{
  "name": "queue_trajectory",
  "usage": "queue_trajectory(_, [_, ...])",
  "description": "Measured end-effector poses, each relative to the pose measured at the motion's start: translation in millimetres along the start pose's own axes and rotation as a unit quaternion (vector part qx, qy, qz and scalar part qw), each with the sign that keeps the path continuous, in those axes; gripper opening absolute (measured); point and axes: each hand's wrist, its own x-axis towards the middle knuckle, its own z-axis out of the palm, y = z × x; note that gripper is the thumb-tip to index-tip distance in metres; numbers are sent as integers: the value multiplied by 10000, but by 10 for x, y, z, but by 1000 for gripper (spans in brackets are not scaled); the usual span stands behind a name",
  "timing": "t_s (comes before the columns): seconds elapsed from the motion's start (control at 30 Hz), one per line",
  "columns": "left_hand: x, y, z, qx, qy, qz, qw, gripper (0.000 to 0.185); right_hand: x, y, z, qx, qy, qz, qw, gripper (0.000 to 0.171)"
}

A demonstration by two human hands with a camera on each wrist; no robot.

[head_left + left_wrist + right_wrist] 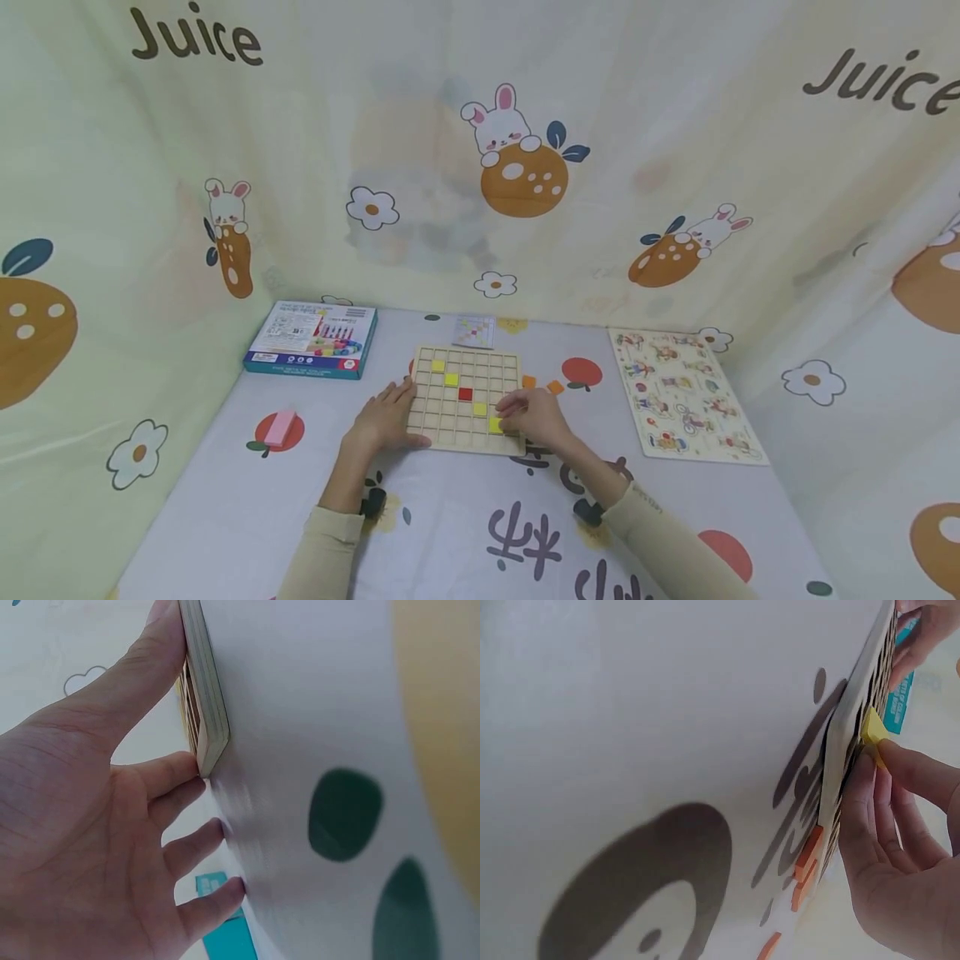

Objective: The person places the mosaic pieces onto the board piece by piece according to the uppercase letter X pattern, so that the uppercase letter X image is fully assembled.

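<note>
We had the right hand point(542, 418) at the near right part of a gridded wooden board point(442, 421), its thumb and index finger pinching a yellow tile point(873, 729). In the right wrist view we saw that tile tilted over the grid; couldn't tell if its lower edge touched. Left hand point(384, 417) was on the board's left side, fingers spread and fairly straight, thumb along the near edge, index finger against the corner; nothing pinched there. On the grid we counted three more yellow tiles point(451, 380) and one red tile point(466, 394), running diagonally from far left toward near right, with the held tile at the near right end. Orange pieces point(555, 387) lay on the tabletop point(442, 517) just right of the board; we saw two in the head view, three in the right wrist view. A small printed card point(474, 332) lay just beyond the far edge. We noted a flat box point(311, 337) at far left, a pink block point(281, 427) nearer on that side, and a picture board point(686, 396) well apart on the right.
</note>
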Motion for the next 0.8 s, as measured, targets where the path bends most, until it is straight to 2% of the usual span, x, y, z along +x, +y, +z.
queue_trajectory(0.43, [9, -4, -2, 91, 9, -26, 10000, 107, -15, 11, 57, -465, 361, -437, 9973, 23])
queue_trajectory(0.7, [13, 8, -8, 105, -14, -22, 9999, 107, 30, 80, 19, -503, 298, -502, 9970, 25])
queue_trajectory(0.8, [24, 1, 14, 129, -21, -26, 9999, 107, 62, 128, -44, -545, 478, -457, 9963, 25])
